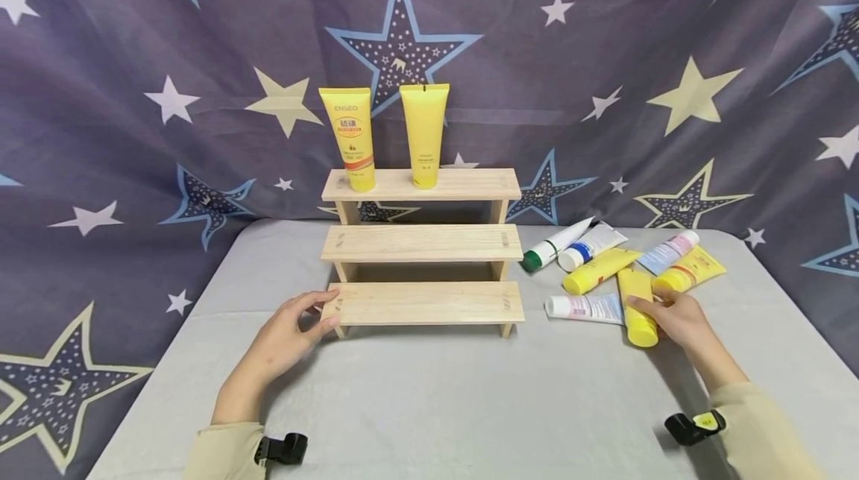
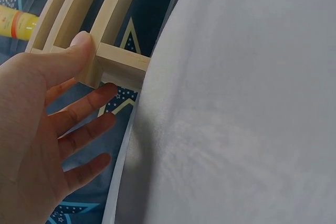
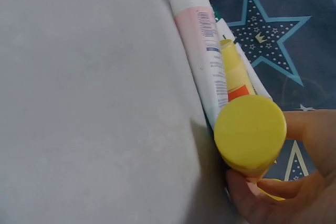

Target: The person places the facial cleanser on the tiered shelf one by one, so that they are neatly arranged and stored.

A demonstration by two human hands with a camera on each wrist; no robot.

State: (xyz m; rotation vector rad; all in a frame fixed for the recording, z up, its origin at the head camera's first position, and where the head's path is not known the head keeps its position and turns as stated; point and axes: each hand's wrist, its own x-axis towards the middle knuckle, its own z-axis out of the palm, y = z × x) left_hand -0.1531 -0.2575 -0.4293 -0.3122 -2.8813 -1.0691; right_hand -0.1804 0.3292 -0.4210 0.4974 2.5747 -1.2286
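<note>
My left hand point(image 1: 287, 333) is at the left end of the lowest step of a three-step wooden stand point(image 1: 421, 304). Its thumb and index finger pinch that end, the other fingers spread loosely in the left wrist view. Two yellow squeeze tubes, one with a printed label point(image 1: 350, 139) and one plainer point(image 1: 425, 136), stand cap down on the top step. On the right, my right hand point(image 1: 683, 320) grips a yellow squeeze tube point(image 1: 634, 294) between thumb and fingers, its round cap point(image 3: 250, 132) facing the right wrist camera. The tube's cap end points toward me.
Around the gripped tube lie a white tube with green cap point(image 1: 555, 245), a blue-banded white tube point(image 1: 593, 246), yellow tubes point(image 1: 600, 270) point(image 1: 691, 269) and pink-and-blue tubes point(image 1: 585, 308) point(image 1: 668, 252). A star-patterned cloth point(image 1: 590, 40) hangs behind the grey-covered table point(image 1: 429, 405).
</note>
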